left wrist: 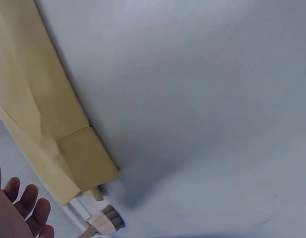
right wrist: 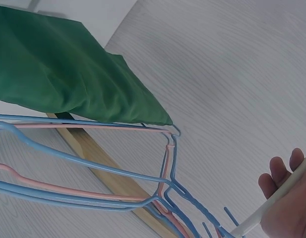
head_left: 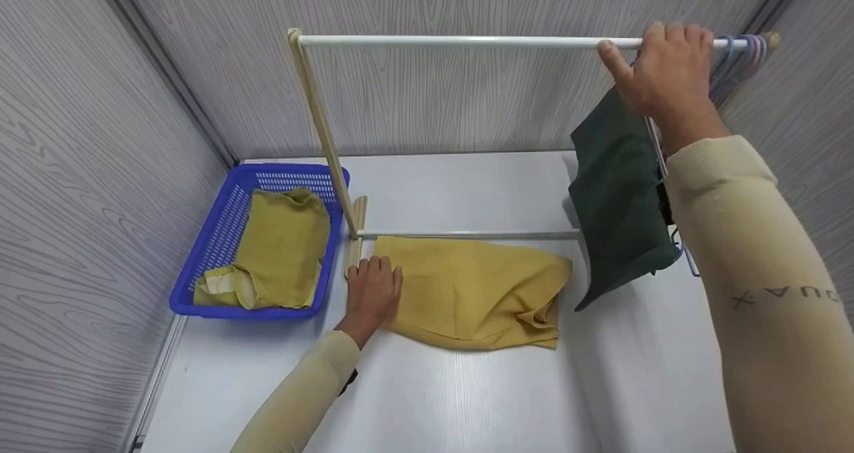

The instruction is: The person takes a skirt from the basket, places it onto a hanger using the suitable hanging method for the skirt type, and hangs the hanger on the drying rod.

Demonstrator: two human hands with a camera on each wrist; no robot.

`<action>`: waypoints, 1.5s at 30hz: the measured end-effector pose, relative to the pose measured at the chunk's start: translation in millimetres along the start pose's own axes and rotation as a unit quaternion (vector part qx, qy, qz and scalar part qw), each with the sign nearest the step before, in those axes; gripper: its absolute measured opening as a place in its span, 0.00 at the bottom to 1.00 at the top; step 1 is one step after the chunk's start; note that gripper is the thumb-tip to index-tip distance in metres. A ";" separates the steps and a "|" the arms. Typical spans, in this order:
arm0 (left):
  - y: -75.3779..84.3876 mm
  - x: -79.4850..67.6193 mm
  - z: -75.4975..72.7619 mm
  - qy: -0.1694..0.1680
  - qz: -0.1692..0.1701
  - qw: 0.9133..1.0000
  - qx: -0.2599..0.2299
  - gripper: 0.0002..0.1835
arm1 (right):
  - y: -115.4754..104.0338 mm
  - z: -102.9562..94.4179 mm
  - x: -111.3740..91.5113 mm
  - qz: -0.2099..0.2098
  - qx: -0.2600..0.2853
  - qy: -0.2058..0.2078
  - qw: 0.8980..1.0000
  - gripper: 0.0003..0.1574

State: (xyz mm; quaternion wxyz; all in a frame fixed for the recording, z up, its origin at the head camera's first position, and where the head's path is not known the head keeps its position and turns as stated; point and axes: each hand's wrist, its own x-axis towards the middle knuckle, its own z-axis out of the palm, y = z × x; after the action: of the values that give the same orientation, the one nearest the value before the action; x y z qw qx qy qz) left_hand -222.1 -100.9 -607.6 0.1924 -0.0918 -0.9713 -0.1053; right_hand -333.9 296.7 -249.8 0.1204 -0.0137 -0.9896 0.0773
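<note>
On the white table lies a yellow garment, spread flat with bunched folds at its right end. My left hand is at the garment's left edge, its fingers loosely bent; in the left wrist view those fingers show beside the cloth. Up at the rack, my right hand grips the white rail, fingers over it and thumb lying along it. Just below that hand a dark green garment hangs from a hanger, whose hook is hidden in the head view.
Blue and pink hangers bunch at the rail's right end. Left of the rack stands a blue basket holding an olive-yellow garment. The rack's wooden upright and lower bar stand behind the yellow garment. Grey wood-grain walls surround the table.
</note>
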 end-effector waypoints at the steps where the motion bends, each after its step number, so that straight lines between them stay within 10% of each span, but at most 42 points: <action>1: -2.1 -2.1 0.9 -0.017 -0.012 1.000 -0.003 0.17 | 0.0 0.3 0.1 0.000 0.000 -0.001 1.000 0.57; 9: -14.0 -15.7 9.6 -0.101 -0.076 0.992 -0.004 0.24 | 0.2 0.4 0.6 0.001 -0.004 0.001 1.000 0.56; 19: -20.6 -31.6 33.3 -0.065 -0.132 0.988 0.038 0.29 | -0.3 1.4 -0.2 0.003 0.000 0.006 1.000 0.56; 34: -16.8 -45.4 52.3 0.082 -0.004 0.993 0.083 0.22 | 1.8 2.6 0.9 -0.005 0.005 0.008 1.000 0.56; 45: -16.6 -46.2 59.5 0.108 0.045 0.988 0.102 0.18 | 4.9 1.8 1.4 -0.006 -0.001 -0.008 1.000 0.55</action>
State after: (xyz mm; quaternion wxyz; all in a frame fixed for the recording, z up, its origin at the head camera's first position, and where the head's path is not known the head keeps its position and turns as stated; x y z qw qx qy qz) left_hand -204.8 -109.0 -682.4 0.3091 -0.1035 -0.9454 -0.0061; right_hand -335.6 301.4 -252.0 0.1129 -0.0071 -0.9907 0.0754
